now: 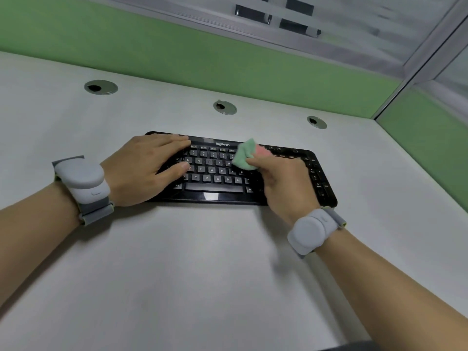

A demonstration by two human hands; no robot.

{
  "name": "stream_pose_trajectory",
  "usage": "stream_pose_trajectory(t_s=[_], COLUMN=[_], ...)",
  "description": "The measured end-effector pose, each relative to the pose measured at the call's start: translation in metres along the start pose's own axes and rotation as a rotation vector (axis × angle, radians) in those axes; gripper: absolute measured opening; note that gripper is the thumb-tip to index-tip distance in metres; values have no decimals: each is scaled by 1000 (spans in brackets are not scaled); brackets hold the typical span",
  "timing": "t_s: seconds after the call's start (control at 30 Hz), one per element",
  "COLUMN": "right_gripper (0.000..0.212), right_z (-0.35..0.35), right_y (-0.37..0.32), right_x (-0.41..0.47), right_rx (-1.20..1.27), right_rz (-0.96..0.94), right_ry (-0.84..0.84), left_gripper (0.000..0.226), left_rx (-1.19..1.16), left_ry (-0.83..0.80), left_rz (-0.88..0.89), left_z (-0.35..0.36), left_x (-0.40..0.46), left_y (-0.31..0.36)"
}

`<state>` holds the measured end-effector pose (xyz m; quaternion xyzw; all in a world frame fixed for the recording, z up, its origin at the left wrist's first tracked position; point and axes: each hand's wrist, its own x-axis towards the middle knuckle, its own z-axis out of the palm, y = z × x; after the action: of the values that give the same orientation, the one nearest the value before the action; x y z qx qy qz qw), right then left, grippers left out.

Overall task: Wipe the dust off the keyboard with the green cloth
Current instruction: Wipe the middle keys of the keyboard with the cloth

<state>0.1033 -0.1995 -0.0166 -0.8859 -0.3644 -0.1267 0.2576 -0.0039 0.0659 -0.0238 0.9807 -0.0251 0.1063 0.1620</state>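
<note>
**Keyboard held flat while a cloth is pressed to its keys**

Keyboard, black plastic with grey lettered keys (pixel 217 171): in the head view we see it lying flat on the pale grey desk top (pixel 202 262), set slightly askew, its right end nearer to us than its left. Our left hand (pixel 144 168) rests on the keyboard's left end with fingers straight and together, palm down, gripping nothing. Our right hand (pixel 283 183) lies over the right half of the keys, its fingers curled round a small crumpled green cloth with a pink patch (pixel 247 154); the cloth touches the upper key rows near the middle of the board, just right of the printed brand name. Each wrist carries a grey band with a rounded grey module: the left wrist band (pixel 81 183) and the right wrist band (pixel 312 230). Behind the keyboard, three round metal cable grommets (pixel 225 107) sit in the desk surface, well apart from one another. A green partition panel (pixel 177 59) rises along the desk's far edge and continues round the right side.
</note>
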Motion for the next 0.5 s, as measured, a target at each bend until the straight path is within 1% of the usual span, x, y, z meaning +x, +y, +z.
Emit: stream_pose_trajectory(t_s=[0.1, 0.17, 0.27, 0.37, 0.5], right_gripper=[41, 41, 40, 44, 52], right_z=[16, 25, 34, 35, 23], right_y=[-32, -53, -75, -75, -59], right_x=[4, 3, -1, -4, -13], right_rx=[44, 44, 90, 85, 23], right_rz=[-105, -177, -313, -410, -421], right_ry=[-6, -25, -75, -99, -125], left_gripper=[61, 58, 57, 58, 59], left_rx=[-148, -189, -188, -168, -170], left_ry=[52, 72, 61, 51, 48], left_rz=[-48, -65, -66, -54, -63], left_z=[-2, -3, -2, -1, 0], left_x=[0, -1, -1, -1, -2], left_y=[1, 1, 1, 0, 0])
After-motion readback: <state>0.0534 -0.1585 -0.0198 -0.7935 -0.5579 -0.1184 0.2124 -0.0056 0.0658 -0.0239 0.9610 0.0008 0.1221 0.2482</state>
